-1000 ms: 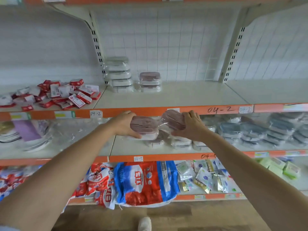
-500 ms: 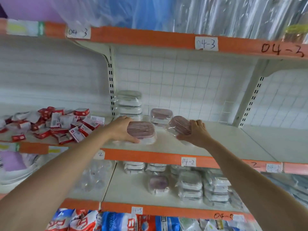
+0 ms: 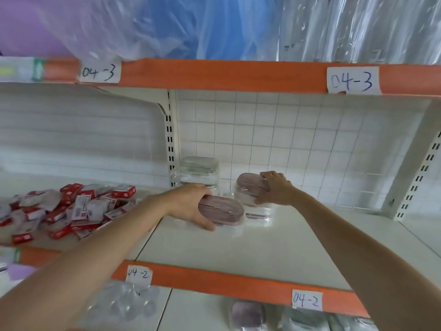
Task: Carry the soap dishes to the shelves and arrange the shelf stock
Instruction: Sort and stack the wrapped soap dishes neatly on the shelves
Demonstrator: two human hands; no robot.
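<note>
My left hand (image 3: 191, 204) grips a pink soap dish (image 3: 222, 209) in clear wrap, low over the white shelf (image 3: 238, 249) marked 04-2. My right hand (image 3: 274, 188) holds a second pink soap dish (image 3: 251, 185) on top of a short stack of wrapped pink dishes (image 3: 256, 212) further back. A taller stack of clear green-grey soap dishes (image 3: 199, 172) stands behind my left hand, against the upright post.
A heap of small red-and-white packets (image 3: 71, 209) fills the shelf section to the left. The shelf above, marked 04-3 (image 3: 353, 80), carries plastic-wrapped goods. More wrapped dishes (image 3: 248, 314) lie on the shelf below. A wire grid backs the shelf.
Both hands have carried their pink dishes up from the lower shelf and deeper onto the 04-2 shelf. The right dish now sits atop the pink stack; the left is down near the shelf.
</note>
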